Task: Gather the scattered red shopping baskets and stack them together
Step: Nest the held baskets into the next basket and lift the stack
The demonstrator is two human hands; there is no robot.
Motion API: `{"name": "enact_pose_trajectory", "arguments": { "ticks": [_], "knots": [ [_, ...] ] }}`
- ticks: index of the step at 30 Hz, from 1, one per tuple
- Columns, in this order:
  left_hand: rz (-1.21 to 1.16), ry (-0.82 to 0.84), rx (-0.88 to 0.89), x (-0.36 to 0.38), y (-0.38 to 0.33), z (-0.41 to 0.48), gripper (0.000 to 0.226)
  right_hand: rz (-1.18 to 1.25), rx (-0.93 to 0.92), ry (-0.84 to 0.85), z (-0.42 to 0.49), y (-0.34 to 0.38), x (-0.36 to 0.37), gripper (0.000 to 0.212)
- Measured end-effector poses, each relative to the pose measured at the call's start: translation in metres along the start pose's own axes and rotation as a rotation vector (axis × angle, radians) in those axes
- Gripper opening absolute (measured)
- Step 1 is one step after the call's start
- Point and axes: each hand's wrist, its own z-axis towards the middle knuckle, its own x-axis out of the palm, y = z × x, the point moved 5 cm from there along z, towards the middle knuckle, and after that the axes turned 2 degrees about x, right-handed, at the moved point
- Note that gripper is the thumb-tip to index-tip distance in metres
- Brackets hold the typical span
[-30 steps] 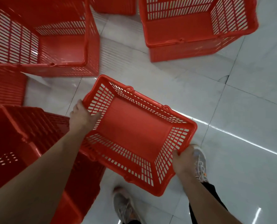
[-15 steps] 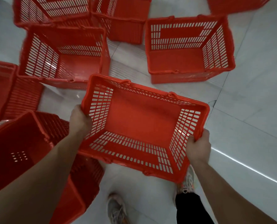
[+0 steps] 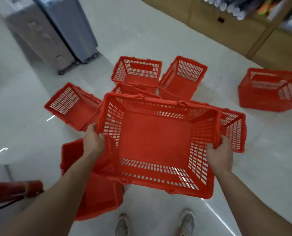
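I hold an empty red shopping basket (image 3: 156, 143) level in the air, open side up. My left hand (image 3: 94, 142) grips its left rim and my right hand (image 3: 219, 153) grips its right rim. Several other red baskets lie scattered on the floor: one at the left (image 3: 71, 106), two at the back (image 3: 136, 72) (image 3: 182, 77), one far right (image 3: 269, 89), one partly hidden behind the held basket's right end (image 3: 233, 128), and one below my left arm (image 3: 97, 191). Another basket is mostly hidden behind the held one.
Pale glossy floor tiles (image 3: 261, 167) surround the baskets. Grey suitcases on wheels (image 3: 48, 31) stand at the back left. Wooden shop shelving (image 3: 244, 28) runs along the back right. A red cylinder (image 3: 14, 191) lies at the left edge. My shoes (image 3: 187, 220) show at the bottom.
The basket has risen and levelled out in both hands. The view has tilted up, and more baskets, the suitcases and the shelving have come into sight.
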Motion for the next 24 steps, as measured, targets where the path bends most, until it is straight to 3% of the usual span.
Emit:
{"name": "enact_pose_trajectory", "arguments": {
  "ticks": [6,11,16,24],
  "knots": [
    [-0.059,-0.204,-0.207,-0.123,0.055,-0.064,0.041,-0.014,-0.200,0.284,-0.029,0.100,0.040,0.033],
    [-0.175,-0.327,-0.424,-0.185,0.116,-0.131,0.037,-0.117,-0.441,0.520,-0.069,0.181,0.106,0.038],
    [-0.282,-0.392,-0.588,-0.205,0.186,-0.188,0.032,-0.246,-0.552,0.648,-0.121,0.237,0.187,0.043],
    [-0.427,-0.581,-0.919,-0.176,0.278,-0.241,0.030,-0.354,-0.689,0.868,-0.202,0.291,0.321,0.035]
  ]
}}
